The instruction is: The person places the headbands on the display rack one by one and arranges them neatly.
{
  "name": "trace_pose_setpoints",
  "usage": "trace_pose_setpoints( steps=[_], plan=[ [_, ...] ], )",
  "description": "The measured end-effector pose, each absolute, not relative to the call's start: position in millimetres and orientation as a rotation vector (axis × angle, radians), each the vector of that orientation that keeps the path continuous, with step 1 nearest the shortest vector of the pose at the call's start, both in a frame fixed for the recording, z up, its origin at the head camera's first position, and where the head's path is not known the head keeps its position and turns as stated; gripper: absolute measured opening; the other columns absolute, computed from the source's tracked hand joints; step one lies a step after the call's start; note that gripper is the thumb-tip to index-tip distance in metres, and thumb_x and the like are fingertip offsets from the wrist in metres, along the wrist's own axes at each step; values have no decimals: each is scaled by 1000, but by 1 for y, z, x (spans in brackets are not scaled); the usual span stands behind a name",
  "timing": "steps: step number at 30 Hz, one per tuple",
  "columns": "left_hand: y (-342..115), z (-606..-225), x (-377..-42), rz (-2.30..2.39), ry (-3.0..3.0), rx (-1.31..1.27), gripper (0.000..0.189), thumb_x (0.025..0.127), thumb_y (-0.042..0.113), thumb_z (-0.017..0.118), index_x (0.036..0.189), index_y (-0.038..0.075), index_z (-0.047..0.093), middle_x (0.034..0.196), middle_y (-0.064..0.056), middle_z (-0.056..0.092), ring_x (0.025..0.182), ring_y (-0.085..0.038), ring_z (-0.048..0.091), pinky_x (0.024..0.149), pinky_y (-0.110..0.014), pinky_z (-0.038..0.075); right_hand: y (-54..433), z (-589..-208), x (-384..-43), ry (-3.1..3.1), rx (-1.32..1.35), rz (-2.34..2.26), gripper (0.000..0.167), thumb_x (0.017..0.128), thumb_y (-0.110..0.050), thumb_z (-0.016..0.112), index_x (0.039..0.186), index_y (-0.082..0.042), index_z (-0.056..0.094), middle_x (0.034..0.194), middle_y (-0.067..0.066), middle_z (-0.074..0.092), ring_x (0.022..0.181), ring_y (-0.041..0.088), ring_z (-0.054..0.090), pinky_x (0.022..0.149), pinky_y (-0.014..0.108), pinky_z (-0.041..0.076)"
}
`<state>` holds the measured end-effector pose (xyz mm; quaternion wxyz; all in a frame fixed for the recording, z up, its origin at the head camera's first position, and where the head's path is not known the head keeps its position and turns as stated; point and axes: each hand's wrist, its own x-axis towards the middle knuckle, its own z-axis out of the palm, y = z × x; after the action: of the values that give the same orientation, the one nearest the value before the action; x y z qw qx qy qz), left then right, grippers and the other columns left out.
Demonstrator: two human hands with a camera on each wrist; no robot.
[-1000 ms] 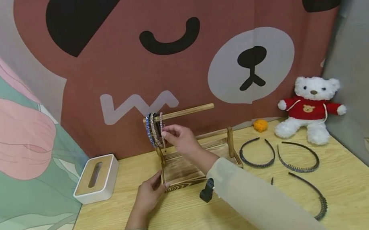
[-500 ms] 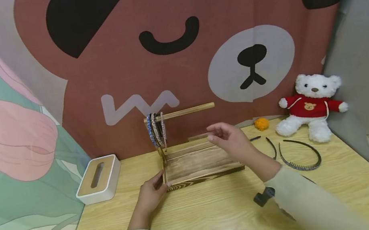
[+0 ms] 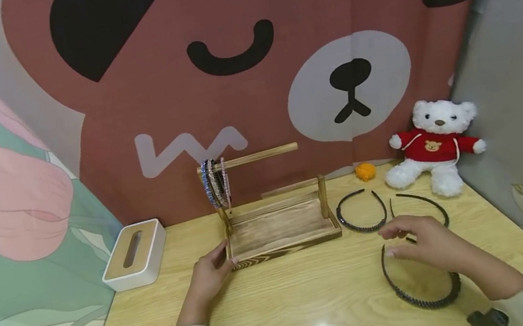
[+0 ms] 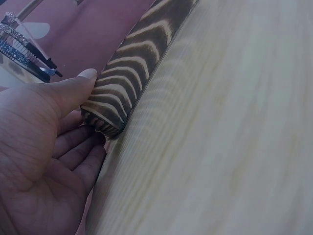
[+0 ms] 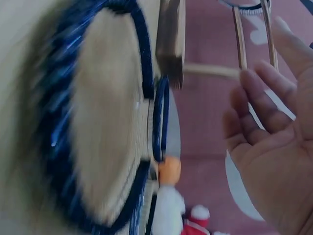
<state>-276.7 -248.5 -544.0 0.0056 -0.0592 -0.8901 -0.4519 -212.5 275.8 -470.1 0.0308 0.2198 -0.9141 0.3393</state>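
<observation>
A wooden display stand (image 3: 286,251) has a tray base and a horizontal rod (image 3: 265,155). Several beaded headbands (image 3: 214,185), blue, silvery and pinkish, hang at the rod's left end. My left hand (image 3: 209,274) grips the stand's front left corner; in the left wrist view the thumb lies on the striped wood (image 4: 127,78) and the fingers are curled by its end. My right hand (image 3: 425,239) hovers with loosely bent fingers, holding nothing, over a dark braided headband (image 3: 430,305) on the table. That headband looms blurred and blue in the right wrist view.
Two more dark headbands (image 3: 363,229) (image 3: 428,195) lie right of the stand. Behind them are an orange fuzzy ball (image 3: 365,171) and a white teddy bear (image 3: 438,148) in a red sweater. A white tissue box (image 3: 137,256) stands at left. A bear-print curtain (image 3: 252,107) hangs behind.
My right hand has let go of the pinkish headband on the rod and moved right and toward me, over the nearest headband on the table. My left hand has stayed at the stand's corner.
</observation>
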Motion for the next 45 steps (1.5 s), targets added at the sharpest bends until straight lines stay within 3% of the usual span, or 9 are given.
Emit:
trace_pose_setpoints(
  steps=[4,8,11,15,22,27,33,45],
  plan=[
    [-248,-541,-277,-1424,-2782,-203,68,107,27,74,166,9,47,164,-18,52,151,-37,53,124,-53,45,301,-477,-200,-2940,784,949,40,86,-47,92,119,-28,80,122,-7,78,119,21,72,94,31,63],
    [-248,-540,-278,-1428,-2775,-194,68,107,26,75,166,7,47,163,-19,54,151,-37,53,124,-53,45,319,-489,-199,-2937,1000,977,40,81,-45,95,113,-27,82,121,-6,77,119,9,68,91,23,59],
    [-248,-541,-278,-1432,-2777,-183,68,106,25,75,165,8,47,162,-19,55,151,-37,54,124,-52,46,327,-497,-200,-2905,1162,1078,37,80,-37,96,111,-23,82,114,-7,77,111,-2,65,88,22,57],
    [-248,-542,-276,-1411,-2773,-203,67,106,24,75,165,7,48,161,-20,55,149,-39,56,122,-53,48,329,-502,-197,-2949,1262,1169,35,78,-33,97,108,-24,81,107,-12,76,105,-3,64,87,21,55],
    [-249,-542,-276,-1410,-2773,-215,67,107,25,75,165,6,47,163,-20,54,150,-38,54,123,-52,47,318,-506,-189,-3071,1286,1238,26,78,-14,95,96,-23,78,89,-17,69,80,-6,58,65,21,53],
    [-249,-541,-276,-1397,-2779,-218,68,107,27,74,166,8,47,163,-19,53,151,-37,53,124,-52,46,303,-508,-189,-3035,1341,1216,24,80,-12,94,92,-23,77,84,-16,67,76,-8,55,61,20,51],
    [-249,-541,-276,-1389,-2768,-220,67,107,26,75,165,8,49,161,-20,55,150,-37,54,123,-53,46,263,-507,-190,-3015,1389,1204,20,84,-20,94,97,-25,80,88,-18,67,78,-7,58,65,19,56],
    [-249,-543,-276,-1435,-2769,-203,67,107,24,75,165,9,48,163,-19,53,150,-37,54,123,-52,46,177,-507,-208,-2981,1560,1078,18,88,-21,93,103,-23,83,94,-19,70,81,-8,61,73,17,59]
  ],
)
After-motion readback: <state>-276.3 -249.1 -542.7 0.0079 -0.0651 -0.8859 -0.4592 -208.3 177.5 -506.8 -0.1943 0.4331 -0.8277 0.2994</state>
